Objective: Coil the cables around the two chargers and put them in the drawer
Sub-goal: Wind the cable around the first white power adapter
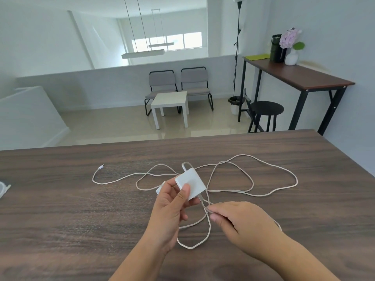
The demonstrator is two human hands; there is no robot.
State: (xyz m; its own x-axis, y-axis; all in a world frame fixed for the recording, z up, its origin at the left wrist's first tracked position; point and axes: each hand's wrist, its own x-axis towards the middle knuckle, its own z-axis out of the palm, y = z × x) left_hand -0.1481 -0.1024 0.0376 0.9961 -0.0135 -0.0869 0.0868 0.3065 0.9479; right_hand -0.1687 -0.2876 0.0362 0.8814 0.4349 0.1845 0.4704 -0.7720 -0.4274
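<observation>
Two hands: both work above the middle of the dark wood table (60,220), forearms coming in from the near edge.
Left hand (169,207): curled round a white square charger (187,184), thumb across its face, holding it tilted and lifted off the tabletop.
Right hand (241,222): thumb and forefinger pinch the pale braided cable (269,194) just below the plug that enters the charger's lower corner.
Second charger (159,189): a white corner shows just behind the left hand's fingers, mostly hidden; whether it rests on the table cannot be told.
Cable spread: wide loose loops lie to the right and behind the hands, one small loop sits between the wrists near the person, and one strand runs left to a free plug end (100,167) lying alone on the wood.
Far edge: runs behind the loops, with bare wood between it and the cable.
Left side: broad open tabletop; a small pale object (4,188) is cut off at the left border, well apart from the cable.
Right side: loops reach toward the right edge without touching it.
Beyond the table: a white side table (170,102), two grey chairs (178,84), a black stool (265,110) and a tall desk (300,76) carrying a vase of flowers (291,45).
</observation>
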